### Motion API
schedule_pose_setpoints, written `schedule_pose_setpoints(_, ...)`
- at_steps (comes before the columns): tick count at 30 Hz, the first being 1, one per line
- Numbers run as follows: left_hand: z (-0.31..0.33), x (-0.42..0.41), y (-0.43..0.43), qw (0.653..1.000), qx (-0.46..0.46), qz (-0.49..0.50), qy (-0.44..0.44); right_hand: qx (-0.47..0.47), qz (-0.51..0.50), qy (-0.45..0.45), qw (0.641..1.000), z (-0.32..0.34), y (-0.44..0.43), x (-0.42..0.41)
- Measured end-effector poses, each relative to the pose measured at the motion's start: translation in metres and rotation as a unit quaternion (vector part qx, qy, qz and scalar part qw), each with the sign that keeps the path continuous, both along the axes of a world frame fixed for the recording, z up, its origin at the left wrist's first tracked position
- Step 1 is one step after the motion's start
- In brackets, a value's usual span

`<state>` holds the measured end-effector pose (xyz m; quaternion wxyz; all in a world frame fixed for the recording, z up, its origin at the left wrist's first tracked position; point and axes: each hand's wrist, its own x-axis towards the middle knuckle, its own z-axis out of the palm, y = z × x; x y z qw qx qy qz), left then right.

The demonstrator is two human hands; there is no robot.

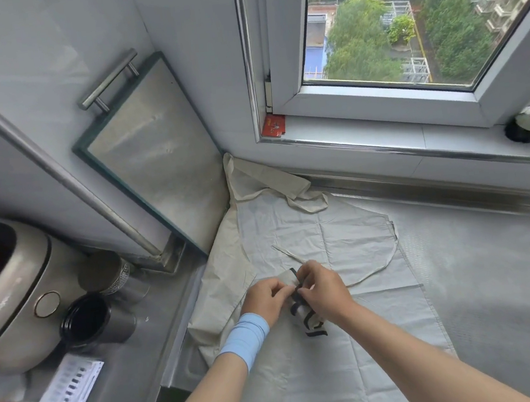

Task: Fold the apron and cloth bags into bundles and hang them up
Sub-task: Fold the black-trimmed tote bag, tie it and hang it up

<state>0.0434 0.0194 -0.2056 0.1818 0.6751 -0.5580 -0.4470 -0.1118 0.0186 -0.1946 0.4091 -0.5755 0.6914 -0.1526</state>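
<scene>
A pale grey apron (342, 235) lies spread flat on the steel counter, one thin strap curving off to its right. A cream cloth bag (225, 270) lies partly under the apron's left side, its handles bunched toward the back corner. On the apron sits a small rolled bundle of cream cloth with black markings (309, 322). My left hand (266, 300), a blue band on its wrist, pinches the bundle's top. My right hand (323, 289) grips the same bundle from the right, fingers closed around a black strip.
A rice cooker (8, 293), a glass jar (104, 271) and a dark metal cup (90, 320) stand on the left. A metal-framed board with a bar handle (153, 147) leans in the corner. The window sill (382, 142) runs behind. A printed card (70, 388) lies front left.
</scene>
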Motion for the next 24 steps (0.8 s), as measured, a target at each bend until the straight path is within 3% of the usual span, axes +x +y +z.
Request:
schedule_pose_setpoints(4, 0.003, -0.009, -0.010, 0.997, -0.056, -0.033, -0.041, -0.032, 0.041, 0.004, 0.999, -0.002, 0.006, 0.003)
schedule_pose_setpoints(11, 0.001, -0.014, -0.028, 0.995, -0.001, -0.081, -0.052, 0.001, -0.019, -0.022, 1.000, -0.012, 0.008, -0.013)
schedule_pose_setpoints(14, 0.006, -0.011, -0.034, 0.979, 0.021, -0.172, -0.104, 0.045, -0.083, -0.073, 0.993, -0.012, 0.010, -0.018)
schedule_pose_setpoints(19, 0.012, -0.015, -0.029, 0.965, 0.099, -0.203, -0.131, 0.077, -0.239, -0.067, 0.966, -0.011, 0.016, -0.021)
schedule_pose_setpoints(24, 0.013, -0.019, -0.016, 0.979, 0.144, -0.137, -0.037, 0.068, -0.245, -0.079, 0.964, -0.010, 0.024, -0.006)
